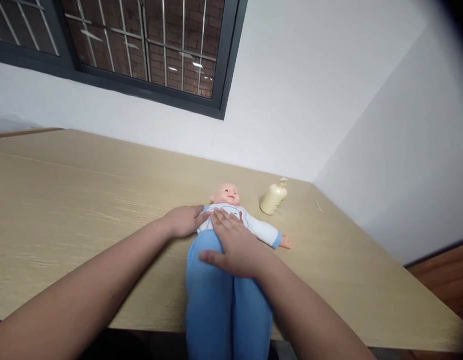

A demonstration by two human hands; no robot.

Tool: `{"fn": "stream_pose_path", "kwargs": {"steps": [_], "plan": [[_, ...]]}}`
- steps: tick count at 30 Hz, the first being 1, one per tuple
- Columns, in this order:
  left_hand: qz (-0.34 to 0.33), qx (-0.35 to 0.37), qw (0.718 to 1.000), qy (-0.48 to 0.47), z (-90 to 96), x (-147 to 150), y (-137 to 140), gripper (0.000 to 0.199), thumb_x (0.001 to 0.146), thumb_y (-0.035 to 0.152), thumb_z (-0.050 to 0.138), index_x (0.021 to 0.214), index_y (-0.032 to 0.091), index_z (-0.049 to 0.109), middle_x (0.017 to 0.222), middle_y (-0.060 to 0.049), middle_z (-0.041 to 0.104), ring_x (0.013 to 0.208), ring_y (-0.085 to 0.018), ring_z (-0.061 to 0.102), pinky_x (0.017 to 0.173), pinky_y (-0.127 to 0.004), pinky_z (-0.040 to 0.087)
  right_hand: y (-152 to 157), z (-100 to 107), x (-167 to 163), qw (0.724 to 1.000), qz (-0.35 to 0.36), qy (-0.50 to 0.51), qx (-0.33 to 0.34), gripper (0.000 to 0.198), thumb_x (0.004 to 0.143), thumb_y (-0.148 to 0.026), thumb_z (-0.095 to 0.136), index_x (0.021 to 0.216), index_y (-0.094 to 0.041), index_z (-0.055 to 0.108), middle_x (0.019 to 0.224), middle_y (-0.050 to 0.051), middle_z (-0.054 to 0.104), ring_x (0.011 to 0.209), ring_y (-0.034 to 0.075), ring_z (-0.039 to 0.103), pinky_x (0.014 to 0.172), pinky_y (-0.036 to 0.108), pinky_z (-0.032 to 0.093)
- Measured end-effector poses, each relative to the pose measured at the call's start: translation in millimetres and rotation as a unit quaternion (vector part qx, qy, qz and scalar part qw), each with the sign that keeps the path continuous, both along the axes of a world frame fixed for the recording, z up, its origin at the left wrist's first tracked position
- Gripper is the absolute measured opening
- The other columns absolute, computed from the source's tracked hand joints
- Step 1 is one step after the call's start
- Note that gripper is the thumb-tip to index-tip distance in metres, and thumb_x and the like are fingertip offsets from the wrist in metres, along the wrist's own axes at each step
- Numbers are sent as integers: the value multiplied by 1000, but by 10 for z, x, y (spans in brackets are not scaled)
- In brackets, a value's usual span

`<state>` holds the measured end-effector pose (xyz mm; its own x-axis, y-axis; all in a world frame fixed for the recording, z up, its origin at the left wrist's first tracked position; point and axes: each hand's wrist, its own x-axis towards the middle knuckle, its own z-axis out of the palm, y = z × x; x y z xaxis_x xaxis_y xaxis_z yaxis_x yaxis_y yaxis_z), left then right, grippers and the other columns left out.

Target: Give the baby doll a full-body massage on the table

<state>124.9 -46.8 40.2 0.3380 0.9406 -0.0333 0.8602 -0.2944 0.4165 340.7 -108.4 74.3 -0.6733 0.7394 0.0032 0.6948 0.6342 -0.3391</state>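
Note:
A baby doll [225, 210] lies on its back on the table, dressed in a white long-sleeved top with light-blue trim and blue trousers [210, 310]. The trouser legs extend over the table's near edge. My right hand [237, 245] rests flat on the doll's chest and belly, fingers stretched and thumb spread over the trousers. At the left side of the doll's top is my left hand [186, 220], its thumb apart from the fingers and its fingertips close to those of my right hand. It covers the doll's arm on that side; the other arm [269, 234] reaches out to the right.
A cream pump bottle [273, 199] stands on the wooden table [103, 185], right of the doll's head. Farther right lies a thin pale strand [320, 206]. Behind the table are a white wall [291, 90] and a barred window [148, 45].

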Motion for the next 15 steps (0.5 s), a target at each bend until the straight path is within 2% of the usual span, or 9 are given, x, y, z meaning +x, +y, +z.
{"fn": "stream_pose_path", "kwargs": {"steps": [4,9,12,15], "plan": [[-9,-11,1000,-28,12,-1,-11,80,92,75,17,129,23,64,126,-10,71,115,-33,65,95,-40,47,183,-75,264,998,-38,39,-34,101,87,-80,41,161,-18,12,168,10,5,156,31,1,127,51,6],[-15,-12,999,-40,9,-6,-9,79,92,75,18,127,24,65,122,-10,73,112,-33,66,92,-40,48,434,-152,587,986,-107,70,-111,98,90,-77,41,161,-21,5,168,9,-1,156,32,2,126,53,11],[-3,-4,999,-36,-10,-6,3,78,92,75,19,123,22,67,119,-12,73,110,-34,67,91,-41,48,505,-117,671,985,-81,83,-126,97,88,-75,48,161,-23,11,169,9,5,155,35,7,126,55,13],[22,55,998,-30,-7,26,-18,78,95,70,21,133,15,61,135,-17,64,121,-36,61,99,-46,46,519,-55,693,987,-46,72,-134,113,79,-74,64,162,-24,5,169,10,5,155,37,12,125,55,18]]}}
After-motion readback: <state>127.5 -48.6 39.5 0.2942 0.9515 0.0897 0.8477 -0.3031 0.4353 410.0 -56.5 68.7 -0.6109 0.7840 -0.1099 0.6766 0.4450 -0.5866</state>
